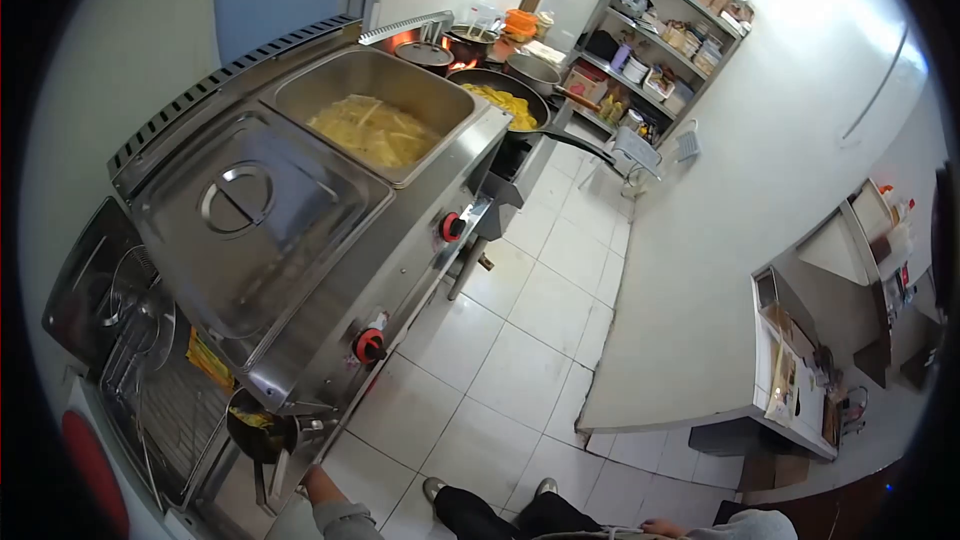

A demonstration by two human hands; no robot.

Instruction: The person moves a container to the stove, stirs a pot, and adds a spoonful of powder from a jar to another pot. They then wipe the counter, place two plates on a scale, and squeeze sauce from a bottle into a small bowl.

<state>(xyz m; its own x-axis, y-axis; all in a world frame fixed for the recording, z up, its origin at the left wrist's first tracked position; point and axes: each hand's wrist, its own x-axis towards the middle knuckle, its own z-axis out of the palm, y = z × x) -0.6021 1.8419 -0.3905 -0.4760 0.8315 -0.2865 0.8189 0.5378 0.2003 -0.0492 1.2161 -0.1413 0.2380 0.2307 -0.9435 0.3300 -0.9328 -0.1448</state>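
My left hand point(320, 486), coming out of a grey sleeve, is low beside the steel counter. Its fingers are hidden, so I cannot tell whether it grips anything. Just left of it is a small dark pan point(258, 428) with yellow food inside, its handle point(268, 488) pointing down toward me. My right hand point(660, 528) shows only in part at the bottom edge, in front of my body, its fingers too small to make out. Above the left hand stands a steel food warmer with a lidded well point(300, 175) and an uncovered well point(455, 130) holding pale yellow strips in liquid.
Beyond the warmer, a large frying pan point(545, 105) of yellow slices sits near a flame, its handle over the aisle. Pots point(532, 70) stand around it. Two red knobs point(369, 345) project from the front. A wire rack point(165, 420) is at left, loaded shelves point(655, 35) at the back.
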